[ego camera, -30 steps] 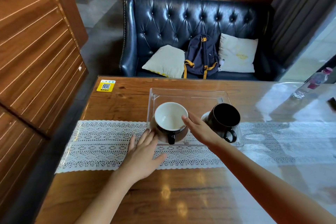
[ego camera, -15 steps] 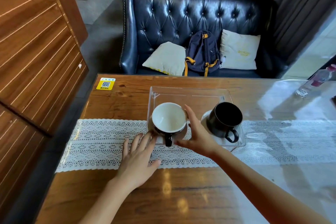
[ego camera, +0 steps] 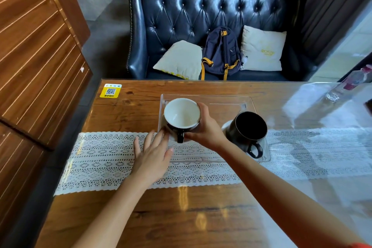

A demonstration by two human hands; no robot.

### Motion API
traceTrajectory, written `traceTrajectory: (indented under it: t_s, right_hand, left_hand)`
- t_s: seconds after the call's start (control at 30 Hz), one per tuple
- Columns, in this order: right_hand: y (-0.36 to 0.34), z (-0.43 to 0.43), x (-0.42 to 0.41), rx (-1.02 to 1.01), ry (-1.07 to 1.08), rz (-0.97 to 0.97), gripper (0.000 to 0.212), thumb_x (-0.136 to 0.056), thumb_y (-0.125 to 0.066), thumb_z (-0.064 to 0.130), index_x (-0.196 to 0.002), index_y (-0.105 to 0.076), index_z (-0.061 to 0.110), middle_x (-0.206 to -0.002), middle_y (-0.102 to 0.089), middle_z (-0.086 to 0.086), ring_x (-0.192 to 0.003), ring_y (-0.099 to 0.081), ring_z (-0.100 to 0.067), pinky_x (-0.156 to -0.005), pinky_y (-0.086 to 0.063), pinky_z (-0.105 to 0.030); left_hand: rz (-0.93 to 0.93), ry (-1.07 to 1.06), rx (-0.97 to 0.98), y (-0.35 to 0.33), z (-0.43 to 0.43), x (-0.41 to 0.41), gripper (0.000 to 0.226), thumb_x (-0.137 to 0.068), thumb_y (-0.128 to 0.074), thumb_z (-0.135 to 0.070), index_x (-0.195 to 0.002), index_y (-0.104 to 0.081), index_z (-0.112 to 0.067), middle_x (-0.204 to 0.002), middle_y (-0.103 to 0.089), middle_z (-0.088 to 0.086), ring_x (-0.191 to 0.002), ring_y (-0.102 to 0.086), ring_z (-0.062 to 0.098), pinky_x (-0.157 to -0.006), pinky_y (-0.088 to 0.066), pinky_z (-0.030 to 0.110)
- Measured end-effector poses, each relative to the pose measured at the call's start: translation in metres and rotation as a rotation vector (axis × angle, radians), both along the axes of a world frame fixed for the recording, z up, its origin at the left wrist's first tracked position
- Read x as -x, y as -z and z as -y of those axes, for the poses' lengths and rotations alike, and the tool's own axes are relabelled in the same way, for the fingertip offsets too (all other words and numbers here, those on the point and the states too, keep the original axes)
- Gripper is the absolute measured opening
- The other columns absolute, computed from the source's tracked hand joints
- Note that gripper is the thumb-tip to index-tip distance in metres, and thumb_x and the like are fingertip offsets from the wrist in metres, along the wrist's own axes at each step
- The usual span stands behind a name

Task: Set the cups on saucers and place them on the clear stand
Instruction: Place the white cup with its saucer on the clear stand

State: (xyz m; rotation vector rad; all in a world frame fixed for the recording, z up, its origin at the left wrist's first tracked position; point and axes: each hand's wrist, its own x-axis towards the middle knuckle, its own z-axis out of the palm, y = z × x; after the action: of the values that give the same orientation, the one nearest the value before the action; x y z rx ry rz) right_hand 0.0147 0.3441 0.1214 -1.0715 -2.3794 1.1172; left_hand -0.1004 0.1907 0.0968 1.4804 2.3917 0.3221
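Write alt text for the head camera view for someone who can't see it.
A right hand grips a white-lined cup over a clear stand on a wooden table, while the left hand rests open on a lace runner. A black cup sits on a saucer beside it.

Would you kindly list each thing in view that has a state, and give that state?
White-lined cup: upright, empty, gripped by right hand.
Black cup: upright, on its saucer, untouched.
Clear stand: on the table, holding both cups.
Right hand: closed around the white-lined cup.
Left hand: open, flat, fingertips at the stand's edge.
Backpack: upright on the sofa, closed.
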Motion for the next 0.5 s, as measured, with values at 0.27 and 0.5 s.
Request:
traceTrajectory:
  t_s: [0.27, 0.5]
  right_hand:
    - [-0.007, -0.022, 0.022, 0.039, 0.033, 0.005, 0.098, -0.062, -0.085, 0.032, -0.136, -0.024, 0.017, -0.129, -0.056, -0.006, -0.115, -0.057, -0.03, -0.088, -0.049, -0.039]
    - [-0.004, -0.023, 0.022, 0.051, 0.026, -0.007, 0.096, -0.062, -0.084, 0.034, -0.133, -0.024, 0.012, -0.121, -0.054, -0.002, -0.114, -0.058, -0.028, -0.091, -0.05, -0.047]
  left_hand:
    - [-0.007, -0.02, -0.001, -0.005, -0.033, 0.014, 0.047, -0.095, -0.026, -0.036, -0.141, -0.025, -0.025, -0.156, -0.014, -0.008, -0.143, -0.002, 0.017, -0.113, 0.01, 0.056]
    - [-0.008, -0.024, -0.01, -0.004, -0.035, 0.011, 0.049, -0.095, -0.03, -0.034, -0.142, -0.022, -0.025, -0.157, -0.01, -0.007, -0.143, -0.003, 0.016, -0.113, 0.008, 0.056]
